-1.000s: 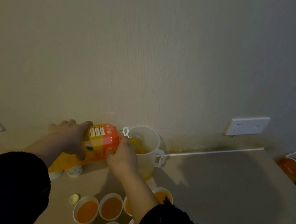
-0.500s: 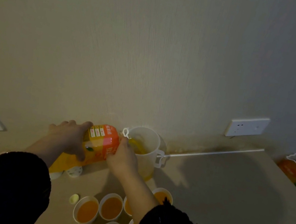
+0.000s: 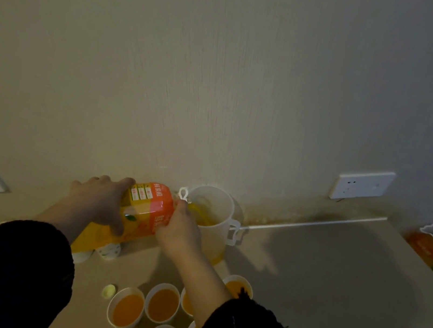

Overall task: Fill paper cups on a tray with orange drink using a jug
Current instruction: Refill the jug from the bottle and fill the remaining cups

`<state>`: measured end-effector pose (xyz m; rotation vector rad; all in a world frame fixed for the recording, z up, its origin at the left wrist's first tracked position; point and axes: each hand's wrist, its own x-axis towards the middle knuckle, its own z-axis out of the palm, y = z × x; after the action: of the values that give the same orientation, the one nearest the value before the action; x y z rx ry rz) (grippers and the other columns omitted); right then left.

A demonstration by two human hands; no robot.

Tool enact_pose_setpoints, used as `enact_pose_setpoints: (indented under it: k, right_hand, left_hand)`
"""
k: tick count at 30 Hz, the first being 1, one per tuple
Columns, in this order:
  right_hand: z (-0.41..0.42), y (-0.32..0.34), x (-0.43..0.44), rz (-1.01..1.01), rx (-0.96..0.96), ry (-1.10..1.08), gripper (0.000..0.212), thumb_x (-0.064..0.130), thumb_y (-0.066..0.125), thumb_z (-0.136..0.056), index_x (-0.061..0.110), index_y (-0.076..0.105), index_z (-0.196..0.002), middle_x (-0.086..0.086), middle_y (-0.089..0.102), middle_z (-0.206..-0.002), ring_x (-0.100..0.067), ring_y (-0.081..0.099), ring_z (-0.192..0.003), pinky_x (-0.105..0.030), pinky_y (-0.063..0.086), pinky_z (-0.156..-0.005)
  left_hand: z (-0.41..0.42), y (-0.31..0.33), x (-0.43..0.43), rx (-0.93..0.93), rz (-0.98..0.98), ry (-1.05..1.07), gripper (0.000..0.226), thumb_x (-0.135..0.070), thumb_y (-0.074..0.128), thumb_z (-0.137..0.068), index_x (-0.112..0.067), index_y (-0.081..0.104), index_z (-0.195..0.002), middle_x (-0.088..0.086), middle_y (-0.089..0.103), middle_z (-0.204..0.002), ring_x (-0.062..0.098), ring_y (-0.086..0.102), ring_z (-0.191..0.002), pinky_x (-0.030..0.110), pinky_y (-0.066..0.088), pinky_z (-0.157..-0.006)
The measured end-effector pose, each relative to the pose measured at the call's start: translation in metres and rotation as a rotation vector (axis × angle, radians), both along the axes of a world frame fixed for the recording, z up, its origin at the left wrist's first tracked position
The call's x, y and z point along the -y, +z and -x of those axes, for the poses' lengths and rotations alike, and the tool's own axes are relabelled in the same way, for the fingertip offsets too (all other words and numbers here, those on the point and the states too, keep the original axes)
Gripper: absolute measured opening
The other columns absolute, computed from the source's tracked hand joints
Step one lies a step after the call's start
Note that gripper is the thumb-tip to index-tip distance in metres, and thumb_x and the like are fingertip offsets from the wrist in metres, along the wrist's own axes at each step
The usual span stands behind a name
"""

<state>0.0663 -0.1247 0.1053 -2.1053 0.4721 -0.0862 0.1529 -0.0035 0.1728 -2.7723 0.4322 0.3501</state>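
Jug [image 3: 213, 240] stands upright on the counter [image 3: 319, 279], close against the wall [image 3: 223, 79], its handle [image 3: 232, 234] turned to the right and some yellow-orange drink [image 3: 201, 214] showing inside it. An orange carton [image 3: 145, 209] is tipped on its side just left of the jug, its top end at the jug's rim. Both hands clamp on the carton. The left hand [image 3: 101, 202] reaches in from the lower left and lies over the carton's back part, fingers curled across its far side and thumb pressed down its near face, wrist fairly straight. The right hand [image 3: 179, 231] comes up from the lower right and grips the carton's top end beside the rim, back of the hand to the camera; its fingers wrap round the end, and most of them are hidden. Both forearms are bare below dark sleeves [image 3: 2, 271]. In front of the jug, near the bottom edge, stand cups [image 3: 162, 305] close together, each holding orange drink, some partly covered by the right arm; whether a tray lies under them cannot be told. A small yellow cap [image 3: 108, 290] lies just left of the cups. Two sockets [image 3: 362, 184] sit on the wall, one at each side. A bottle [image 3: 431, 244] of orange drink stands at the counter's far right.
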Motion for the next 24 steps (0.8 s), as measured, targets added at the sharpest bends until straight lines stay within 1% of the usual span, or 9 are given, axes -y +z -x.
enact_pose_setpoints:
  k: [4,9,15,24]
  right_hand:
    - [-0.001,-0.0013,-0.0013,-0.002,-0.007,-0.01,0.058,0.021,0.059,-0.087,0.017,0.033,-0.138,-0.008,0.053,-0.129,-0.027,0.053,-0.118,-0.04,0.048,-0.096]
    - [-0.0016,-0.0025,-0.0002,-0.011,0.001,-0.017,0.059,0.018,0.058,-0.086,0.018,0.033,-0.139,-0.008,0.054,-0.128,-0.028,0.053,-0.118,-0.039,0.046,-0.095]
    - [-0.0034,-0.0024,-0.0002,-0.017,-0.011,-0.018,0.058,0.02,0.059,-0.085,0.017,0.034,-0.137,-0.008,0.055,-0.127,-0.029,0.054,-0.117,-0.043,0.048,-0.096]
    - [-0.0046,-0.0031,0.0006,-0.011,-0.009,-0.019,0.057,0.021,0.058,-0.087,0.017,0.033,-0.138,-0.008,0.055,-0.128,-0.028,0.054,-0.117,-0.041,0.047,-0.096]
  left_hand:
    - [0.0003,0.0009,0.0008,-0.01,-0.008,0.001,0.117,-0.055,0.081,-0.056,-0.038,0.009,-0.147,0.005,0.042,-0.131,0.027,0.041,-0.126,0.043,0.038,-0.098]
    - [-0.0015,-0.0011,0.0004,0.001,-0.003,-0.015,0.117,-0.054,0.082,-0.052,-0.04,0.012,-0.146,0.005,0.044,-0.129,0.027,0.043,-0.124,0.043,0.039,-0.097]
    - [-0.0028,0.0003,0.0031,-0.002,-0.013,-0.013,0.117,-0.054,0.081,-0.053,-0.04,0.012,-0.146,0.004,0.044,-0.13,0.027,0.044,-0.123,0.043,0.039,-0.097]
    - [-0.0037,0.0027,0.0038,-0.005,-0.017,-0.014,0.117,-0.055,0.081,-0.053,-0.04,0.012,-0.146,0.004,0.044,-0.129,0.027,0.044,-0.123,0.043,0.039,-0.096]
